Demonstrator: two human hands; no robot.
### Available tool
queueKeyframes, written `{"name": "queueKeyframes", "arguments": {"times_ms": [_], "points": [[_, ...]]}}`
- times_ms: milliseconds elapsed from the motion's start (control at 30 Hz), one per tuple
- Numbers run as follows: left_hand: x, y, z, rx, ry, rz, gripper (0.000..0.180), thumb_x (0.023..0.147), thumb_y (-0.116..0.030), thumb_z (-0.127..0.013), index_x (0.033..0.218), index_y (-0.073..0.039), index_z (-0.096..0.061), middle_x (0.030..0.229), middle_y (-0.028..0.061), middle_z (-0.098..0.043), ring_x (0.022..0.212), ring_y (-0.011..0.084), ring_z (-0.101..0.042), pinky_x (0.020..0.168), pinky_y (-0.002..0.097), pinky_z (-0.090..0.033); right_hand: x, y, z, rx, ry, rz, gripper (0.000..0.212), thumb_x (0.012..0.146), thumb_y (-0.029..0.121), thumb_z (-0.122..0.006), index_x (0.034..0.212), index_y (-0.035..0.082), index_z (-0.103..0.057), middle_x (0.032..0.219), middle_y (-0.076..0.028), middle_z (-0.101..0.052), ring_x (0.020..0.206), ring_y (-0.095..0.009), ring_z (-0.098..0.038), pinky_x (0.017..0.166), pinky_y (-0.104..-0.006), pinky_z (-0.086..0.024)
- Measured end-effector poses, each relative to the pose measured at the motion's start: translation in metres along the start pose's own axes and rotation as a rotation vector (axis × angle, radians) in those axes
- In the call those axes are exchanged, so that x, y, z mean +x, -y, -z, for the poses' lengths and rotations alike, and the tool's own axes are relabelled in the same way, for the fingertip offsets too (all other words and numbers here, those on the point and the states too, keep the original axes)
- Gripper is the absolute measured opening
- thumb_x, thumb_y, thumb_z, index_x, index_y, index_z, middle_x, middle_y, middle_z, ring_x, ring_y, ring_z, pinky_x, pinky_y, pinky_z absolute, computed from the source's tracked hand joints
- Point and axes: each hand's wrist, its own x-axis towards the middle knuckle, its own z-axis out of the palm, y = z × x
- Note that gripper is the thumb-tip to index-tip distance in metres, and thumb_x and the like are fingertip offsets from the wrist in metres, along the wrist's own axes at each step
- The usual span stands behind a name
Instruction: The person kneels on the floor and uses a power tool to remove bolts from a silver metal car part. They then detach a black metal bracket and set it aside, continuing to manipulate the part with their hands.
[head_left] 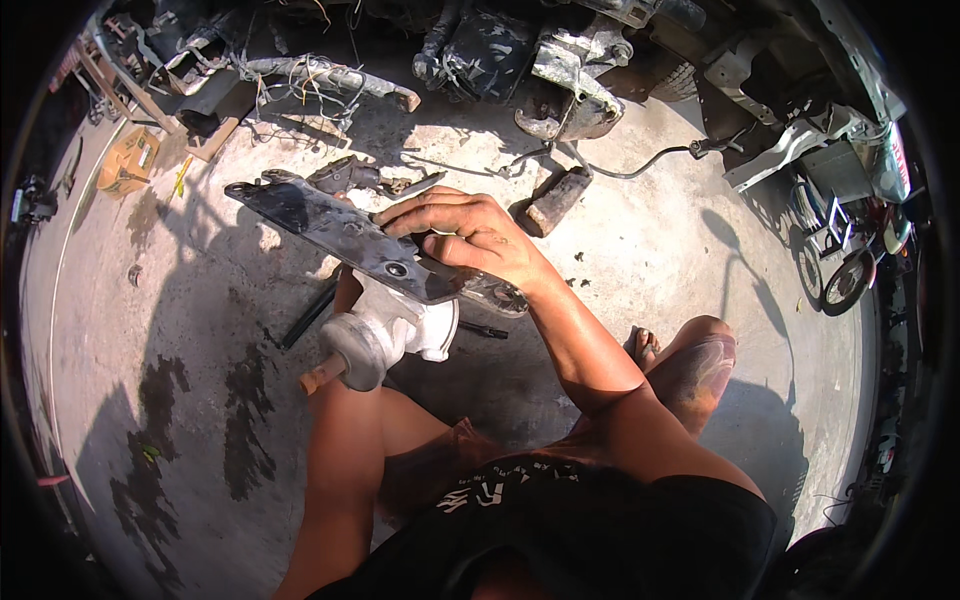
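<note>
A long black metal plate [340, 235], worn and greasy with a bolt hole, is held at a slant above the floor. Beneath it is a pale silver metal casting [385, 325] with round, pipe-like ends; I cannot tell whether the two are joined. My right hand [470, 235] grips the plate's upper edge, fingers bent over it and thumb against its face. From the lower left my left arm reaches up behind the casting. My left hand [346, 290] is mostly hidden there, supporting the piece from below; its fingers barely show.
On the concrete floor lie a dark metal part [345, 175], a rusty block [558, 200] and a dark rod [485, 330]. Vehicle parts with loose wires [320, 75] line the far side. A cardboard box [128, 162] stands far left, a wheel [848, 282] at right.
</note>
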Motion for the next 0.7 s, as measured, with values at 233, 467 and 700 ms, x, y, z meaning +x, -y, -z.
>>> {"name": "queueKeyframes", "arguments": {"times_ms": [233,467,700], "points": [[-0.016,0.022,-0.048,0.087,-0.007,-0.15,0.06,0.092,-0.05,-0.064,0.12,0.002,-0.055,0.105,0.0105,-0.063,0.093,0.0195,-0.066,0.082,0.0355,-0.056,-0.046,0.011,0.053,0.179,-0.057,0.208,0.087,0.057,0.023,-0.086,0.135,0.002,-0.053,0.138,-0.016,-0.055,0.129,-0.036,-0.051,0.11,-0.0458,-0.038],[-0.037,0.1,-0.123,0.149,-0.079,-0.226,0.06,0.092,-0.05,-0.064,0.119,0.002,-0.055,0.104,0.0104,-0.064,0.092,0.0195,-0.066,0.082,0.0356,-0.056,-0.095,0.028,0.129,0.246,-0.294,0.27,0.092,0.046,0.038,-0.094,0.123,0.001,-0.061,0.122,-0.016,-0.064,0.113,-0.033,-0.062,0.097,-0.0416,-0.049],[-0.043,0.243,-0.224,0.082,-0.157,-0.237,0.06,0.092,-0.051,-0.064,0.119,0.002,-0.055,0.104,0.0104,-0.064,0.092,0.0194,-0.066,0.082,0.0357,-0.056,-0.157,-0.015,0.227,0.637,-0.152,0.178,0.099,0.035,0.021,-0.091,0.123,-0.012,-0.059,0.124,-0.024,-0.063,0.116,-0.032,-0.061,0.102,-0.0396,-0.045]]}}
